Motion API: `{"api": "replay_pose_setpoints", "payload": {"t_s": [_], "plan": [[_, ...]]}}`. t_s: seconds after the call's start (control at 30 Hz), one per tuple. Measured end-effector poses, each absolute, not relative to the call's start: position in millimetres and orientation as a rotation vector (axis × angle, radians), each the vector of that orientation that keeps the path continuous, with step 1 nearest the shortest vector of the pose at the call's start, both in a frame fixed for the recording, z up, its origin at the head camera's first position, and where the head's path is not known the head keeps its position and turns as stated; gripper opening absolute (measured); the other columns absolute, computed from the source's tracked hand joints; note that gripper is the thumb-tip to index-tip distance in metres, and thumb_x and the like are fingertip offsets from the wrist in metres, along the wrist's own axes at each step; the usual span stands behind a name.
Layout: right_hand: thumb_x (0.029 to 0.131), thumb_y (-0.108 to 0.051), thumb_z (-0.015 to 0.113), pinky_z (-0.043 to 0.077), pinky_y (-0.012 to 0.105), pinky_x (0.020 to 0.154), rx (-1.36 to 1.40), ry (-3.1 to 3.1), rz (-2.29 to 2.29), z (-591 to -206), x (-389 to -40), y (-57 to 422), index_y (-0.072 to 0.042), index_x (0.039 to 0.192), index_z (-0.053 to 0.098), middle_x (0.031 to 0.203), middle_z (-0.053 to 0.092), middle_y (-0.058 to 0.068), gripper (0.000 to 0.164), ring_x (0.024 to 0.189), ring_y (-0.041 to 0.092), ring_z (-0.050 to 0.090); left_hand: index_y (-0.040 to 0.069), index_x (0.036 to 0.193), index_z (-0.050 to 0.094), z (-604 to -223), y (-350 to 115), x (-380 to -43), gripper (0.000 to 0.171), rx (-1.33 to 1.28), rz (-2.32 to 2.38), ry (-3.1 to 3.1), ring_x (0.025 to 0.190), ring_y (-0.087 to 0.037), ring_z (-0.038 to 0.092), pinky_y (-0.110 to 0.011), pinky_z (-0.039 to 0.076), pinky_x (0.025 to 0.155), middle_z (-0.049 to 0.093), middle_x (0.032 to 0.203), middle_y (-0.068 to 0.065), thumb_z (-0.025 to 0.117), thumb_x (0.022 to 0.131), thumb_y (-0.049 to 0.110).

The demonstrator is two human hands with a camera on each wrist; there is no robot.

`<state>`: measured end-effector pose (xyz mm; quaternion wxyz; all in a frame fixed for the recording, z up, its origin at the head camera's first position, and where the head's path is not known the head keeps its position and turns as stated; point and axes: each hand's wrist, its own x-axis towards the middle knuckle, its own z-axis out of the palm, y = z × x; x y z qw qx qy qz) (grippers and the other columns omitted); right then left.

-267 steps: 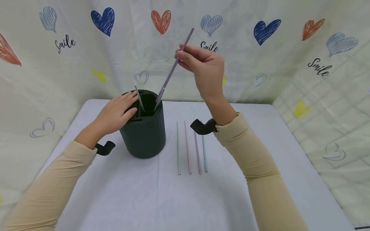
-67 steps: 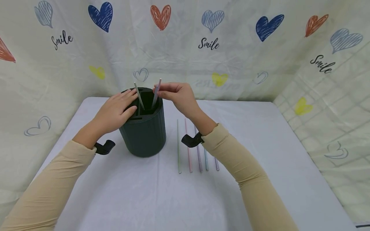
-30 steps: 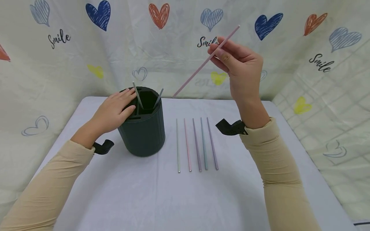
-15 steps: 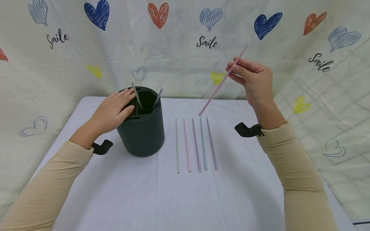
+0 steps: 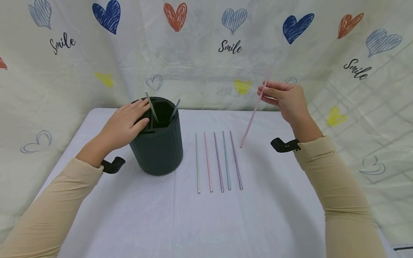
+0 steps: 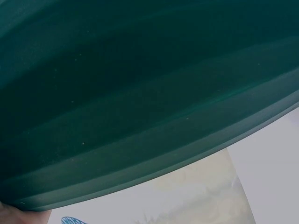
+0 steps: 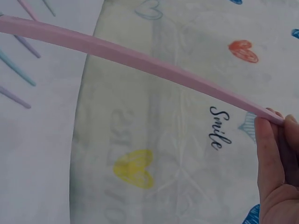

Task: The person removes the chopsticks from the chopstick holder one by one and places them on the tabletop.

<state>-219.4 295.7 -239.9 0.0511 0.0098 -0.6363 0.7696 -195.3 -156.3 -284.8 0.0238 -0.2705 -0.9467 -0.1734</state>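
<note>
My right hand (image 5: 288,100) pinches a slim pink pencil (image 5: 253,118) between thumb and fingers near its top. The pencil slants down, its lower end over the table, right of the laid-out row. In the right wrist view the pencil (image 7: 154,65) crosses to the fingertips. My left hand (image 5: 122,125) rests, fingers extended, on the rim of a dark green ribbed pen holder (image 5: 156,154). A pale pencil (image 5: 150,104) and a grey-blue one (image 5: 175,108) lean inside it. The left wrist view shows mostly the holder's wall (image 6: 149,107).
Several pastel pencils lie side by side right of the holder, from a green one (image 5: 198,165) to a purple one (image 5: 237,161). A white cloth covers the table (image 5: 193,225). Behind hangs a curtain (image 5: 200,64) printed with hearts.
A purple pencil held at the holder earliest now lies at the row's right end. The pink pencil came out of the holder, then moved right and down. My left hand stayed on the holder.
</note>
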Motion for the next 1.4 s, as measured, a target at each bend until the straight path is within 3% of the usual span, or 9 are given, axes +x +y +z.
{"api": "replay_pose_setpoints", "payload": {"t_s": [0.53, 0.93, 1.1, 1.27, 1.4], "plan": [[0.094, -0.001, 0.065, 0.062, 0.024, 0.075, -0.205, -2.393, 2.324, -279.5, -240.7, 312.3, -0.015, 0.082, 0.079, 0.083, 0.078, 0.000, 0.024, 0.080, 0.013, 0.076, 0.002, 0.155, 0.030, -284.1, -156.5, -195.1, 0.057, -0.835, -0.531, -2.930, 0.154, -0.036, 0.016, -0.054, 0.012, 0.126, 0.023, 0.165, -0.016, 0.040, 0.106, 0.028], [0.096, -0.001, 0.062, 0.062, 0.022, 0.074, -0.405, -2.590, 2.386, -330.1, -254.6, 317.7, -0.011, 0.088, 0.071, 0.085, 0.077, 0.001, 0.016, 0.079, 0.011, 0.076, 0.002, 0.155, 0.031, -283.8, -156.3, -194.6, 0.056, -0.831, -0.527, -2.933, 0.154, -0.036, 0.016, -0.053, 0.013, 0.126, 0.023, 0.165, -0.016, 0.040, 0.106, 0.028], [0.096, -0.001, 0.062, 0.062, 0.023, 0.073, -0.486, -2.583, 2.413, -344.5, -257.8, 316.9, -0.004, 0.100, 0.069, 0.084, 0.077, 0.003, 0.009, 0.077, 0.013, 0.076, 0.002, 0.155, 0.030, -284.2, -156.2, -194.8, 0.057, -0.831, -0.528, -2.938, 0.155, -0.036, 0.016, -0.053, 0.012, 0.126, 0.022, 0.165, -0.016, 0.039, 0.106, 0.028], [0.097, -0.003, 0.061, 0.062, 0.023, 0.072, -0.554, -2.628, 2.395, -357.0, -259.9, 316.5, 0.006, 0.125, 0.059, 0.083, 0.077, 0.003, 0.030, 0.077, 0.012, 0.076, 0.003, 0.156, 0.030, -284.0, -155.6, -194.7, 0.056, -0.833, -0.534, -2.935, 0.155, -0.036, 0.016, -0.054, 0.012, 0.126, 0.022, 0.165, -0.016, 0.039, 0.106, 0.029], [0.098, -0.002, 0.059, 0.062, 0.022, 0.073, -0.581, -2.650, 2.398, -365.5, -262.3, 316.4, 0.010, 0.136, 0.049, 0.082, 0.077, 0.002, 0.042, 0.078, 0.011, 0.076, 0.003, 0.156, 0.030, -284.4, -155.3, -195.0, 0.056, -0.835, -0.536, -2.932, 0.155, -0.036, 0.016, -0.053, 0.012, 0.126, 0.023, 0.165, -0.015, 0.039, 0.106, 0.029]]}}
